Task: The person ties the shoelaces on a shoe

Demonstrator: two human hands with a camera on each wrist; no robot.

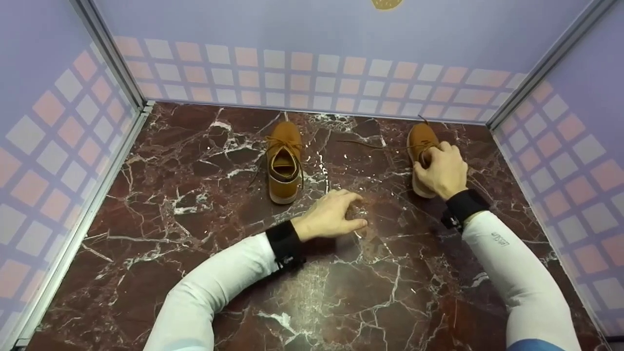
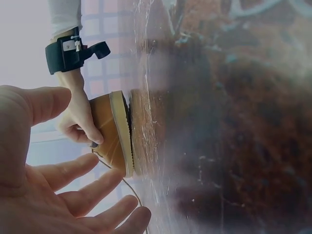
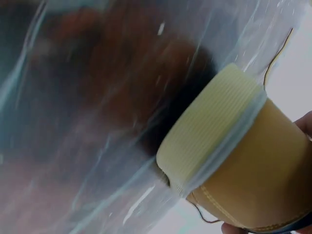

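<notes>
A tan lace-up shoe [image 1: 420,135] stands on the floor at the right, toe pointing to the back wall. My right hand [image 1: 444,171] grips it by the collar, thumb on the near left side and fingers over the opening. In the right wrist view the shoe's heel and pale ribbed sole [image 3: 214,126] fill the lower right. One loose lace [image 1: 361,144] trails leftward from this shoe. My left hand [image 1: 331,214] hovers over the floor between the shoes, fingers spread and loosely bent, holding nothing. The matching shoe [image 1: 284,187] stands left of centre, its lace across the front.
Dark red marble flooring [image 1: 195,273] with white veins lies under everything. A lilac back wall [image 1: 312,29] with pink and white squares rises behind the shoes. Similar panels [image 1: 44,126] bound the left and right sides, joined by metal corner posts [image 1: 109,53].
</notes>
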